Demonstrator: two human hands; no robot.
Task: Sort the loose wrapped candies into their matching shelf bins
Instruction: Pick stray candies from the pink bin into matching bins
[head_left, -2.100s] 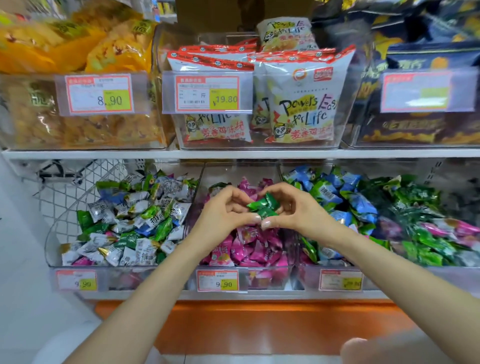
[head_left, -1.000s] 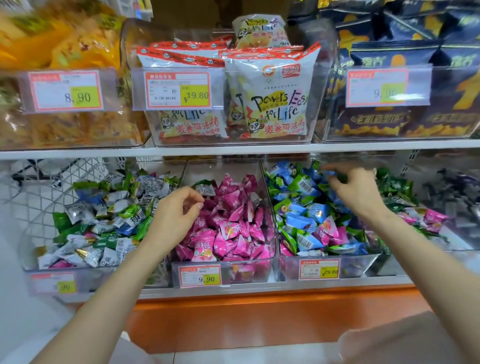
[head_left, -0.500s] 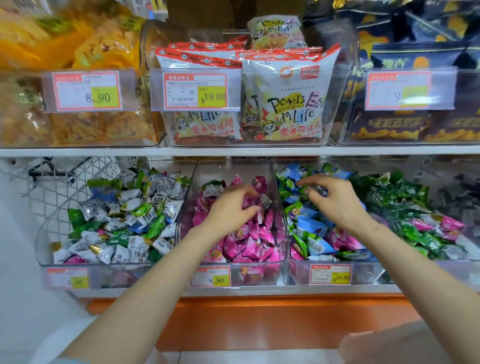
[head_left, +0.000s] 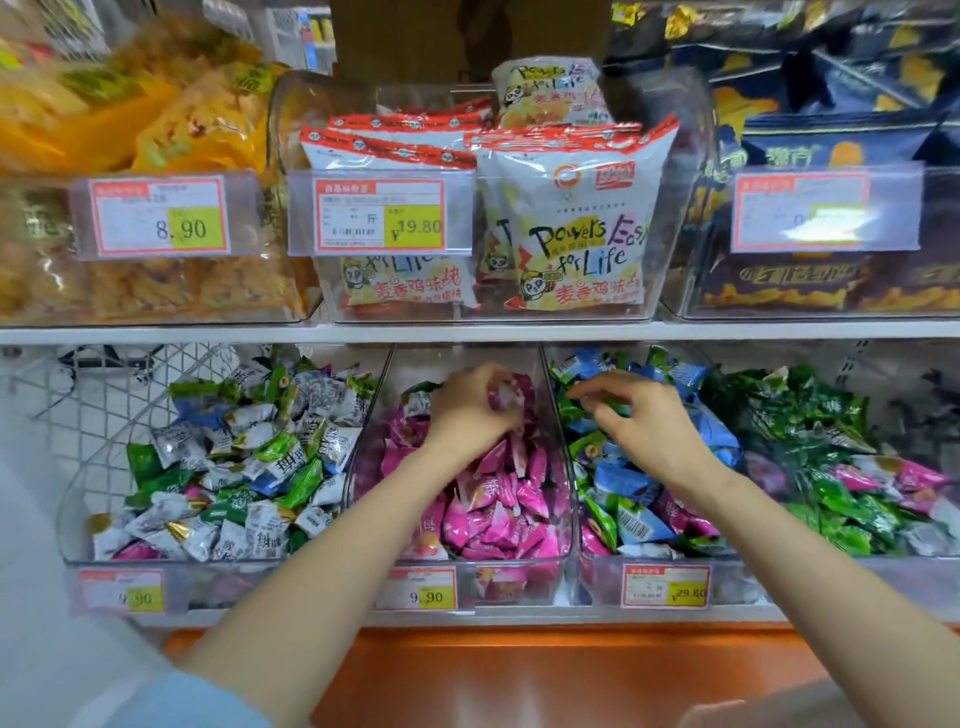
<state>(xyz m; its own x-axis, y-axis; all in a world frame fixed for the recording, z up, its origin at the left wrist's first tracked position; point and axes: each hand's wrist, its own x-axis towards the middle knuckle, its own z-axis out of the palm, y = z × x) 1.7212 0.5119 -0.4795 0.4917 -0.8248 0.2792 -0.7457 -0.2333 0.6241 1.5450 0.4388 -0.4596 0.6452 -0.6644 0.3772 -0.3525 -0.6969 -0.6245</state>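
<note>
Filling middle bin (head_left: 498, 565), pink candies (head_left: 501, 519), left hand (head_left: 467, 410) over

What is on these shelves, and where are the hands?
Yellow snack bags: several, yellow-orange, upper-left bin.
White snack bags: several, white with red tops, upper-middle bin.
Dark bags: several, navy, upper-right bin.
Mixed candies: many, white, green, blue, lower-left bin.
Pink candies: many, pink, lower-middle bin.
Blue-green candies: many, blue, green, pink, next bin right.
Green candies: many, mostly green, far right.
Price tags: six, red-bordered with yellow, bin fronts.
Left hand: one, over pink candies; grip blurred.
Right hand: one, over blue-green candies; grip blurred.
</note>
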